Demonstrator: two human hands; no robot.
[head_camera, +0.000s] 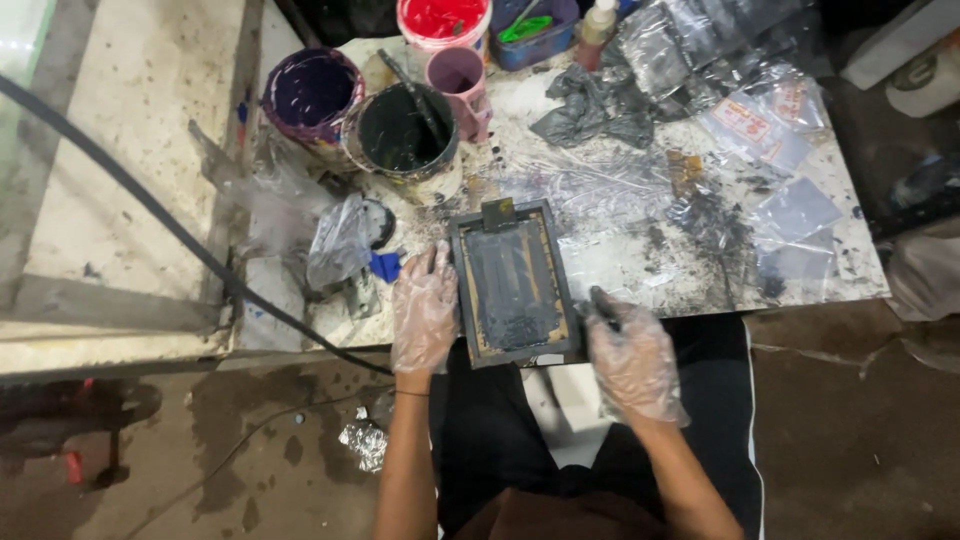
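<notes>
A small rectangular printing frame (513, 283) is lying at the near edge of the worktable (640, 250), its near end overhanging the table's edge above the person's lap. Its long axis is running away from the person toward the paint pots, tilted slightly so the far end leans left; a small dark clamp-like tab is sitting at the middle of that far short side. The mesh inside is looking dark and inky.

The left hand (424, 308), in a thin clear glove, is resting flat along the frame's left long side — fingers stretched out and relaxed, pressing against the rim rather than curling around it. The right hand (632, 360), also gloved, is sitting at the frame's near right corner, its fingers curled around a short black tool (604, 305) whose tip is pointing up and left toward the frame's right edge.

Beyond the frame, a pot of black ink (402, 135) with a stick standing in it is sitting beside a purple pot (313, 92) and a red pot (443, 20). Crumpled clear plastic bags (700, 50) are lying across the far right — a black cable (150, 205) is crossing the surface on the left.
</notes>
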